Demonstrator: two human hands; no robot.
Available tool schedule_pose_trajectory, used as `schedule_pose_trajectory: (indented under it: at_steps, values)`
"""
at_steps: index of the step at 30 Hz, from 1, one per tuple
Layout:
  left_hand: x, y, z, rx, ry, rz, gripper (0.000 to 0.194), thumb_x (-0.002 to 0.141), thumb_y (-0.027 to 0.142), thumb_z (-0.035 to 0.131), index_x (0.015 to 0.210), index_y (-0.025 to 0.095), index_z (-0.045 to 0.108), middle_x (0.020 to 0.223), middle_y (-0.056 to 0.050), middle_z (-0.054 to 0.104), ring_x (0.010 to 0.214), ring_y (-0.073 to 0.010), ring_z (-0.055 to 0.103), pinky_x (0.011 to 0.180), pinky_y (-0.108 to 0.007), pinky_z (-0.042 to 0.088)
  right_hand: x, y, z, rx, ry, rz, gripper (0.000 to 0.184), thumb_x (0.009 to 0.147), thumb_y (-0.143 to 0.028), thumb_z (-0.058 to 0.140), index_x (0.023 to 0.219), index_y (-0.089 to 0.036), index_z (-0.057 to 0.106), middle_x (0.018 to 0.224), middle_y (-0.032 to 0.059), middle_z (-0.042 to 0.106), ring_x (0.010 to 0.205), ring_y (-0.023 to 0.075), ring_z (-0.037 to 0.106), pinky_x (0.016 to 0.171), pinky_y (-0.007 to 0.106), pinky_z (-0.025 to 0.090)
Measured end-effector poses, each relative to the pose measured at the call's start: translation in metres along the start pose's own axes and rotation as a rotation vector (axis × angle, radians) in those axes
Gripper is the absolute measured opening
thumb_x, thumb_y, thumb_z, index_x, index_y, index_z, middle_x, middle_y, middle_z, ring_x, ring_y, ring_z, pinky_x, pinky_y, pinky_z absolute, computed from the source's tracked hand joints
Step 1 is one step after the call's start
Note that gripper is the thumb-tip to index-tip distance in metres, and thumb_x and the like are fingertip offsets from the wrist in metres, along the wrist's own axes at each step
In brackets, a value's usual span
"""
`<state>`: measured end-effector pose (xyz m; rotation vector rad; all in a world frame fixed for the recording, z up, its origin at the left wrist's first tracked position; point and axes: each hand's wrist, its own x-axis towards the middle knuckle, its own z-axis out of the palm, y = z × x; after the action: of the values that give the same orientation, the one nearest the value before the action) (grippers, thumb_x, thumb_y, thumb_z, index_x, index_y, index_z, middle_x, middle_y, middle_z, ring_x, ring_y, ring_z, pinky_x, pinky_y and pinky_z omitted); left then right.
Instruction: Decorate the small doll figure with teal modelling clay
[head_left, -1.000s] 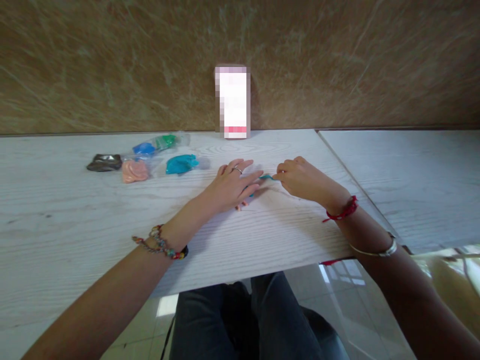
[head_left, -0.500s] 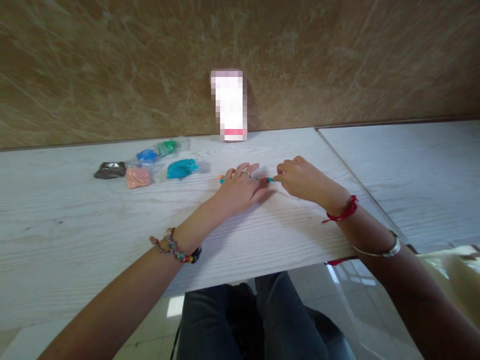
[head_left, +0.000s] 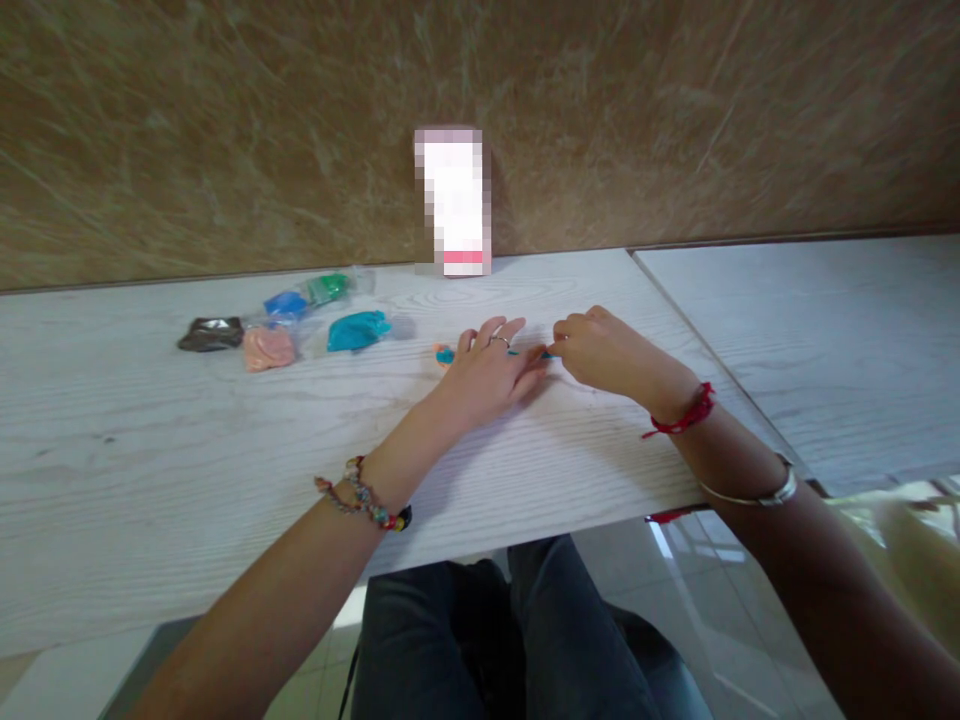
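Note:
A piece of teal modelling clay (head_left: 445, 356) with a peach edge lies on the white table, mostly hidden under my left hand (head_left: 491, 370). That hand is palm down over it, fingers spread, a ring on one finger. Its thumb and index finger reach to a thin teal strip at the right. My right hand (head_left: 592, 348) is closed, the fingertips pinching the end of this strip right beside the left fingertips. To the left lies a packet of teal clay (head_left: 358, 331), apart from both hands.
Further left lie bagged clays: green (head_left: 330, 290), blue (head_left: 286, 304), peach (head_left: 269, 349) and dark brown (head_left: 211, 335). A phone with a blurred screen (head_left: 459, 205) leans on the brown marbled wall (head_left: 225, 130). A seam crosses the white table (head_left: 187, 480) at the right.
My left hand has shifted slightly right, towards the right hand, uncovering more of the teal and peach clay at its left. My right hand keeps its pinch. The view has tilted a little.

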<state>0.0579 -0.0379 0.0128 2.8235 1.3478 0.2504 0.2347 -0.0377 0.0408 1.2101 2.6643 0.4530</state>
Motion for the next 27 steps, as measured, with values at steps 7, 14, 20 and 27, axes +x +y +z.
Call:
schedule_pose_trajectory:
  at_steps: [7, 14, 20, 27]
  values:
    - [-0.001, -0.004, 0.003, -0.031, -0.051, 0.001, 0.043, 0.093, 0.045, 0.027, 0.120, 0.029, 0.057, 0.142, -0.009, 0.034, 0.129, -0.0326, 0.028, 0.096, -0.053, 0.031, 0.000, 0.007, 0.004, 0.046, 0.052, 0.017, 0.028, 0.085, -0.008, 0.041, 0.092, -0.014, 0.067, 0.095, 0.0100, 0.065, 0.083, 0.0190, 0.056, 0.065, 0.031, 0.028]
    - [-0.001, -0.003, 0.004, -0.048, -0.023, 0.012, 0.044, 0.093, 0.046, 0.026, 0.119, 0.028, 0.057, 0.142, -0.009, 0.036, 0.129, -0.0324, 0.028, 0.096, -0.054, 0.031, -0.011, -0.002, 0.017, 0.043, 0.069, -0.004, 0.028, 0.086, -0.009, 0.041, 0.105, -0.014, 0.062, 0.102, 0.0112, 0.063, 0.083, 0.0190, 0.054, 0.065, 0.030, 0.029]
    - [-0.003, -0.004, 0.007, -0.021, 0.000, 0.019, 0.044, 0.093, 0.047, 0.026, 0.119, 0.028, 0.056, 0.142, -0.010, 0.036, 0.128, -0.0324, 0.029, 0.095, -0.053, 0.031, -0.013, -0.006, 0.029, 0.135, 0.144, 0.081, 0.027, 0.084, -0.007, 0.042, 0.100, -0.012, 0.064, 0.098, 0.0121, 0.061, 0.083, 0.0186, 0.054, 0.070, 0.030, 0.035]
    - [-0.002, -0.006, 0.010, -0.011, 0.017, 0.029, 0.043, 0.093, 0.047, 0.028, 0.122, 0.029, 0.054, 0.141, -0.010, 0.037, 0.129, -0.0329, 0.030, 0.096, -0.054, 0.031, -0.015, 0.014, 0.044, 0.509, 0.369, 0.220, 0.042, 0.077, 0.000, 0.038, 0.105, -0.013, 0.066, 0.096, 0.0095, 0.061, 0.085, 0.0164, 0.057, 0.075, 0.028, 0.044]
